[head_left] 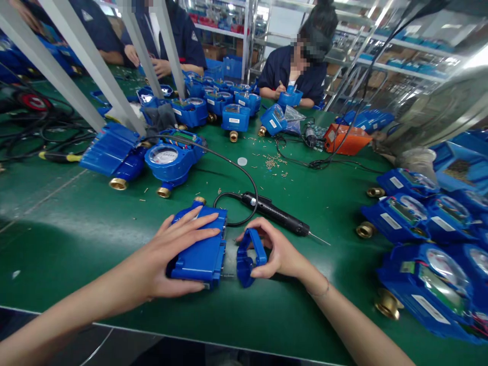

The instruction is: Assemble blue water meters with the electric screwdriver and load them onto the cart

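Note:
A blue water meter [202, 249] lies on its side near the front of the green table, a brass fitting showing at its far end. My left hand [179, 249] is laid over it, fingers across the top and thumb along the near side, gripping it. Just to the right, my right hand [276, 249] is closed on a small blue plastic cover [246, 259], pinched between thumb and fingers. A short gap separates the cover from the meter's right side. Beyond my right hand rests a black electric screwdriver [280, 213], its bit pointing right.
Several blue meters [404, 218] stand in rows at the right; more [168, 157] sit at the left and back. Loose brass screws [271, 162] are scattered mid-table near an orange box [346, 140]. White posts [91, 61] rise at left. Co-workers [293, 71] sit across the table.

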`<state>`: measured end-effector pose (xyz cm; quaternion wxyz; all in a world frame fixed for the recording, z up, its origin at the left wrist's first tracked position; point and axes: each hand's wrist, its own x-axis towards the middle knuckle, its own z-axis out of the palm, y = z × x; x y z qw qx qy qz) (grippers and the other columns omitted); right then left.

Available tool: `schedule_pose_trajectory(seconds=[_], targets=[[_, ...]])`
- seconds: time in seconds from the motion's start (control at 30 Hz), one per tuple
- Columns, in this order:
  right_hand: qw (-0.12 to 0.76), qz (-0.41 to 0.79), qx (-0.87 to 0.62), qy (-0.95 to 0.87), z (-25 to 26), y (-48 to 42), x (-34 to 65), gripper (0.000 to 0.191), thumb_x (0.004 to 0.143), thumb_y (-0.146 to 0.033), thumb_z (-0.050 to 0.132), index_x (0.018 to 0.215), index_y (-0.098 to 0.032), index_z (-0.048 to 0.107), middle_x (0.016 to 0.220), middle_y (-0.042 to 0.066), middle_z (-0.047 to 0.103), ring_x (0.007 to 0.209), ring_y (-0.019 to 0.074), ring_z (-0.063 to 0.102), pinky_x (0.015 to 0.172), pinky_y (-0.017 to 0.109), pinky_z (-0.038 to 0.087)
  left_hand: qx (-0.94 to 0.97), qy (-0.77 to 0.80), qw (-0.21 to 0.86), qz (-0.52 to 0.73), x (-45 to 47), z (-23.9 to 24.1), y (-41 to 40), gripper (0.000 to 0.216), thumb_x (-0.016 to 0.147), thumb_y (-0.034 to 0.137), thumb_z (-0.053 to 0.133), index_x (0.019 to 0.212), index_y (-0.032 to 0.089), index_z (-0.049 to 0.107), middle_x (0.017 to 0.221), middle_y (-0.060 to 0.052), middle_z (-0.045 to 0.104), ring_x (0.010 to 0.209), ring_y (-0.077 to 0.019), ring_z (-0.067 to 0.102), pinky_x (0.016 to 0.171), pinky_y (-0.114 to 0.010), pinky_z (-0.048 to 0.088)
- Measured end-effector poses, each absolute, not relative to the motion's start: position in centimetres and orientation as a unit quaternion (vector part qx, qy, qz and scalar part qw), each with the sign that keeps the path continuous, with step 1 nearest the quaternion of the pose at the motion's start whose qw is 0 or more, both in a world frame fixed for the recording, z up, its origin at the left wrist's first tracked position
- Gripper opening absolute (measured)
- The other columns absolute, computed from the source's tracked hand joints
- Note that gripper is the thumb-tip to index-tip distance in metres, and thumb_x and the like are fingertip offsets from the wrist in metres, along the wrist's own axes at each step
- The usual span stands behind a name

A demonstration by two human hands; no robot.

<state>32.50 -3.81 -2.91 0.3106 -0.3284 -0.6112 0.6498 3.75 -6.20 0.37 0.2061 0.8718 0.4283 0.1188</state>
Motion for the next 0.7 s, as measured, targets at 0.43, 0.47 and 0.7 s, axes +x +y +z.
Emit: schedule_pose_trajectory(seconds=[0.43,0.47,0.7], targets=[[0.497,0.749,-0.374,-0.23,0.4,-2.2,38.1,0.052,0.095,-0.058,0.033,0.123,-0.016,0.047,0.109,0.017,0.066,0.09,0.0285,0.071,0.073,0.046,0.059,0.855,0.435,0.242,0.142,2.2,0.1,-6.7,0.073,0.081,0.048,0.065,0.145,0.042,0.03,0.159,0.0,0.021,0.145,-0.0352,0.019,0.115,-0.059,0.022],[0.513,0.747,-0.375,-0.195,0.4,-1.6,38.5,0.051,0.097,-0.054,0.03,0.123,-0.014,0.047,0.112,0.018,0.065,0.092,0.0284,0.071,0.074,0.045,0.06,0.852,0.439,0.245,0.143,2.1,0.1,-6.9,0.073,0.082,0.049,0.064,0.146,0.042,0.03,0.16,0.0,0.021,0.144,-0.0362,0.021,0.114,-0.059,0.023],[0.572,0.719,-0.389,-0.068,-1.5,4.6,42.5,0.047,0.098,-0.042,0.032,0.124,-0.007,0.047,0.113,0.023,0.064,0.104,0.028,0.067,0.075,0.04,0.06,0.829,0.494,0.199,0.17,0.5,-1.7,-6.9,0.094,0.06,0.059,0.068,0.14,0.064,0.018,0.158,0.021,0.01,0.137,-0.043,0.034,0.101,-0.059,0.046]])
